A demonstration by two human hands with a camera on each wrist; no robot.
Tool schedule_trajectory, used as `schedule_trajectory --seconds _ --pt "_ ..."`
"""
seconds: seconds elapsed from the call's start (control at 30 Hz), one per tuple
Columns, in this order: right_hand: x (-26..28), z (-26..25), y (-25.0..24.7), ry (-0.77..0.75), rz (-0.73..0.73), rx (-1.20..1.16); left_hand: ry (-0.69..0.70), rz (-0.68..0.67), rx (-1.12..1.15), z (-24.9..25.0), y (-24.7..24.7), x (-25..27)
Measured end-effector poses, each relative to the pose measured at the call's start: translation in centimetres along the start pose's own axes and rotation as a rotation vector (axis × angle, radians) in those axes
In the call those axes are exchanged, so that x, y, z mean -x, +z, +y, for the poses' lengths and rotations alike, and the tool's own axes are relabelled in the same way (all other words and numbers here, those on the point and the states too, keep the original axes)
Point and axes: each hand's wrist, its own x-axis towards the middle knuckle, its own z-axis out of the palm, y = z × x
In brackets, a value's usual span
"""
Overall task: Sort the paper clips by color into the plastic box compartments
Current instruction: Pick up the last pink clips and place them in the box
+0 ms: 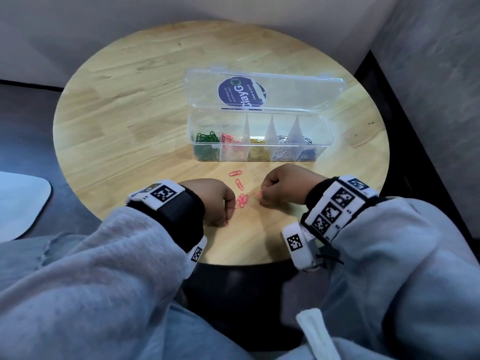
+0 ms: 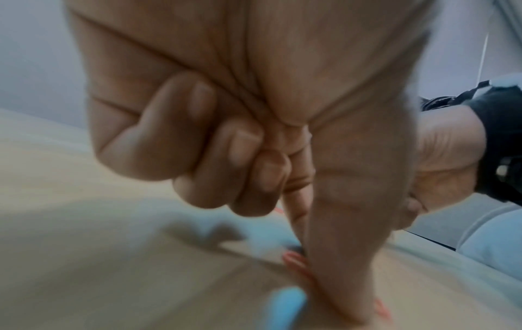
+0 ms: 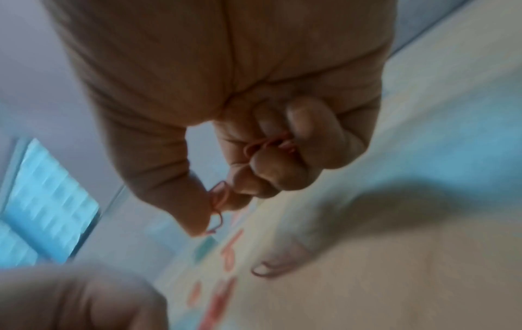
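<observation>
A clear plastic box (image 1: 255,146) stands open on the round wooden table (image 1: 130,113). Its compartments hold green, pink, yellow, silver and dark clips, from left to right. Loose pink paper clips (image 1: 239,184) lie between the box and my hands, with a small cluster (image 1: 242,200) nearest. My left hand (image 1: 228,219) (image 2: 310,256) has three fingers curled in, while thumb and index pinch a pink clip (image 2: 295,261) against the tabletop. My right hand (image 1: 261,197) (image 3: 219,207) pinches a pink clip (image 3: 217,201) between thumb and index. More pink clips (image 3: 268,143) sit under its curled fingers.
The box's lid (image 1: 285,92), with a dark round sticker, lies back flat behind the compartments. A white object (image 1: 20,203) sits off the table at the left. The table's near edge runs just below my wrists, over my lap.
</observation>
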Motion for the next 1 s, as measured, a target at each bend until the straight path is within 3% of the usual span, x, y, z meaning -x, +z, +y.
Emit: schedule_trajectory --seconds 0.2,0.37,0.47,0.57,0.73,0.83,1.0 --pt "0.1 1.5 -1.6 0.04 0.021 -0.74 0.0 -0.037 0.023 -0.2 -0.3 -0.3" --pt "-0.1 2.1 -1.6 0.051 -0.016 -0.957 0.041 -0.035 0.199 -0.3 -1.1 0.0" --pt "-0.2 2.2 -1.4 0.045 -0.062 -1.034 0.072 0.008 0.526 -0.4 -2.3 0.2" --pt "-0.3 2.2 -1.2 0.046 -0.09 -1.107 0.028 0.148 0.985 0.1 -3.5 0.6" --pt "-0.5 2.5 -1.0 0.111 -0.1 -1.094 -0.033 0.212 1.443 0.4 -4.2 0.8" --pt "-0.8 2.6 -0.7 0.091 -0.117 -0.954 -0.084 0.196 1.481 0.4 -4.0 0.7" --pt "-0.5 2.4 -0.6 -0.013 -0.162 -0.47 -0.104 0.129 1.491 0.8 -4.0 0.6"
